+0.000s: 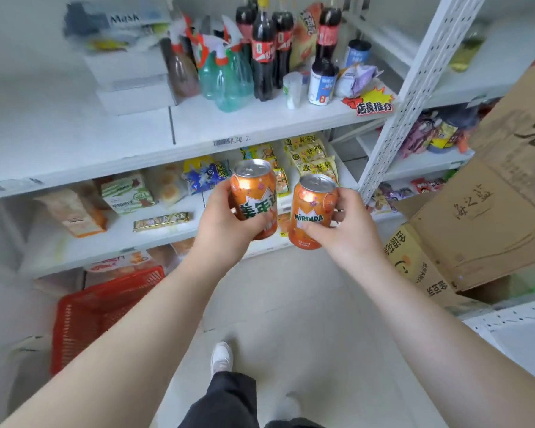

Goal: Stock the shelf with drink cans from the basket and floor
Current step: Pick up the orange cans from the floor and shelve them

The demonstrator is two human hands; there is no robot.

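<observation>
My left hand (226,223) grips an orange Mirinda can (252,193) upright, its Chinese label facing me. Beside it my right hand (340,230) holds a second orange Mirinda can (311,211), also upright, a small gap between the two. Both cans hang in the air in front of the white shelf (198,131), below its upper board and level with the snack row. The red plastic basket (84,316) stands on the floor at the lower left, and I cannot see inside it.
The upper board carries cola bottles (263,50), green spray bottles (229,75), white boxes (130,78) and small cans (322,81). Snack packs (312,159) fill the lower board. Cardboard boxes (476,217) lean at the right. My shoe (221,358) rests on the grey floor.
</observation>
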